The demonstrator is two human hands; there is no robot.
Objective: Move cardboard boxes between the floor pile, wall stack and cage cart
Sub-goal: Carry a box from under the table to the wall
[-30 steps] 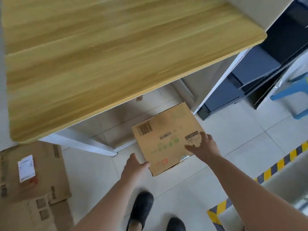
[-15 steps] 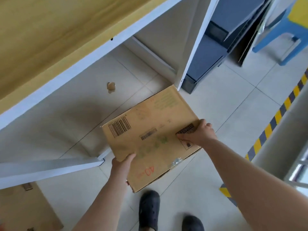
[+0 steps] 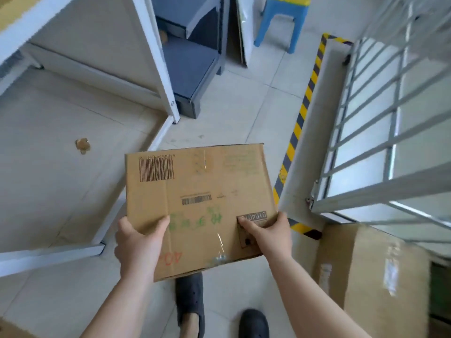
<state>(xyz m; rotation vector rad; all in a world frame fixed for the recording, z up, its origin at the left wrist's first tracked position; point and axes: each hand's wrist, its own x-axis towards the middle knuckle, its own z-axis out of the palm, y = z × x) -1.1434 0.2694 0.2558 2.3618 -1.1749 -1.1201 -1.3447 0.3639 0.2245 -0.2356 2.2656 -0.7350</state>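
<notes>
Box: brown cardboard box (image 3: 202, 203), held up off the floor at the centre of the view, top face toward the camera. Printed barcode at its far-left corner, smaller barcode mid-face, green lettering and a red scrawl near the near edge, clear tape down the middle.
L hand: left hand (image 3: 139, 242) curled round the box's near-left corner, thumb on top, fingers hidden beneath.
R hand: right hand (image 3: 271, 234) grips the box's near-right edge, thumb pressed on a dark printed label, fingers wrapped under.
Feet: two dark shoes (image 3: 190, 301) on the tile floor (image 3: 244, 111), directly below the box's near edge.
Worktop: white-framed worktop (image 3: 22, 25) to the left of the box & higher up; one white leg (image 3: 156, 59) slants down to the floor just beyond the box's far-left corner. Only a sliver of the wood top shows at the corner of the frame.
Scrap: small cardboard scrap (image 3: 83, 145) on the floor under the worktop, left of the box.
Shelf unit: dark blue-grey shelf unit (image 3: 190, 64) beyond the box, just past the white leg.
Stool: blue plastic stool (image 3: 280, 20) further off, beyond the box & a bit right.
Hazard tape: yellow/black striped strip (image 3: 302, 113) along a raised kerb, right of the box.
Cage cart: grey metal grid panel (image 3: 380, 123) right of the box, past the striped strip.
2nd box: larger cardboard box (image 3: 366, 272), blurred, right of the held box & below the grid panel; cannot tell what it rests on.
</notes>
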